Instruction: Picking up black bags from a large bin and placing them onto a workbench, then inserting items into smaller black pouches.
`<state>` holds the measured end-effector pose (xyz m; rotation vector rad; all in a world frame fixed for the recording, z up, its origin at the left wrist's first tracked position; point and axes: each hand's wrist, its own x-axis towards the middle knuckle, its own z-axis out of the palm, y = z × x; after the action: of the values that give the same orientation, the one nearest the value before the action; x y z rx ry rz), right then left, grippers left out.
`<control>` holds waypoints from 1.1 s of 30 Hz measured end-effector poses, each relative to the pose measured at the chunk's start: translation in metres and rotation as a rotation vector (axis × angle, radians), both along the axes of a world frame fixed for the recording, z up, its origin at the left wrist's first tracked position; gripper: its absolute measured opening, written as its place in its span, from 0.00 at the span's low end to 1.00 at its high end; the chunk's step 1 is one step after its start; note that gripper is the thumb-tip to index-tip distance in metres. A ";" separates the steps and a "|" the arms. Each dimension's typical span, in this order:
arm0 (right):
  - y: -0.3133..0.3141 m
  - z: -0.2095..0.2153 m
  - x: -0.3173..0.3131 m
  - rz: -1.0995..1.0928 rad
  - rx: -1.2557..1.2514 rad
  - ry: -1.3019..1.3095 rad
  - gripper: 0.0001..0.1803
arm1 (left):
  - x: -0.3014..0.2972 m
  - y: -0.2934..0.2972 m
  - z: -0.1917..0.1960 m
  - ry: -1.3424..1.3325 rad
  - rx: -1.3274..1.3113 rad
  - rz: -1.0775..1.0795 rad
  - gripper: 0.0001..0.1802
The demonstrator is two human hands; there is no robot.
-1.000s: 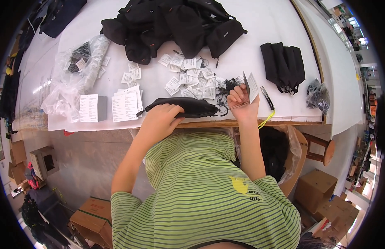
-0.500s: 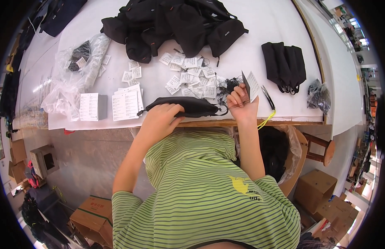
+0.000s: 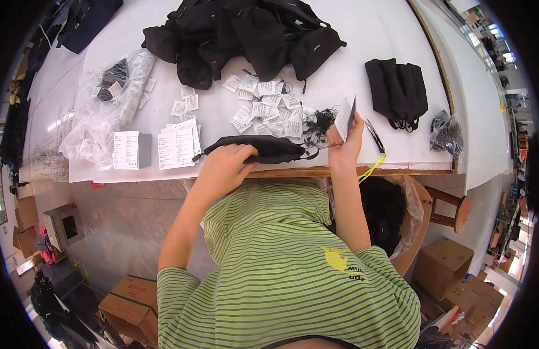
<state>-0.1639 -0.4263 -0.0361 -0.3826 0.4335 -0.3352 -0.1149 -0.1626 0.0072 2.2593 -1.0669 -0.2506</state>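
Note:
At the table's near edge lies a small black pouch [image 3: 275,149], its left part gripped by my left hand [image 3: 224,168] with the fingers over the top. My right hand [image 3: 346,145] pinches a hang tag [image 3: 345,119], a card held upright and seen nearly edge-on. A thin dark cord seems to run from beside that hand to the loop at the pouch's right end. Just beyond the pouch are several loose white labels [image 3: 269,110]. Next to the right hand sits a tangle of black strings [image 3: 321,119].
Black bags [image 3: 240,35] are heaped at the far side. Folded black pouches [image 3: 397,93] lie right, near thread snips [image 3: 374,135] with a yellow cord and a bagged dark bundle [image 3: 446,134]. Card stacks [image 3: 177,146] and clear plastic bags [image 3: 95,125] stand left. A wooden stool [image 3: 449,208] is below right.
My right hand has turned the hang tag, so its face now points left instead of toward the right. The left hand and the pouch have stayed in place.

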 end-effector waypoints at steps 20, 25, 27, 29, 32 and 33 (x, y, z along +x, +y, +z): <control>0.064 0.025 0.003 0.478 -2.252 -0.116 0.13 | -0.021 -0.002 -0.017 -0.063 -0.287 0.162 0.19; 0.051 0.038 0.003 0.542 -2.290 -0.273 0.14 | -0.009 0.000 -0.016 -0.108 -0.134 0.014 0.14; 0.042 0.034 0.000 0.636 -2.367 -0.286 0.15 | 0.000 0.001 -0.011 -0.039 0.039 -0.003 0.14; 0.038 0.027 -0.001 0.596 -2.373 -0.287 0.14 | 0.012 -0.004 0.002 0.116 0.005 -0.003 0.15; 0.037 0.021 0.001 0.529 -2.343 -0.282 0.13 | 0.041 -0.022 0.027 0.328 -0.060 0.114 0.19; 0.038 0.020 0.001 0.512 -2.305 -0.281 0.13 | 0.052 -0.027 0.030 0.390 -0.090 0.236 0.21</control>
<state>-0.1631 -0.3885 -0.0159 -2.5851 -0.5741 -0.2317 -0.0634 -0.1893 0.0374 2.1152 -0.5922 -0.5074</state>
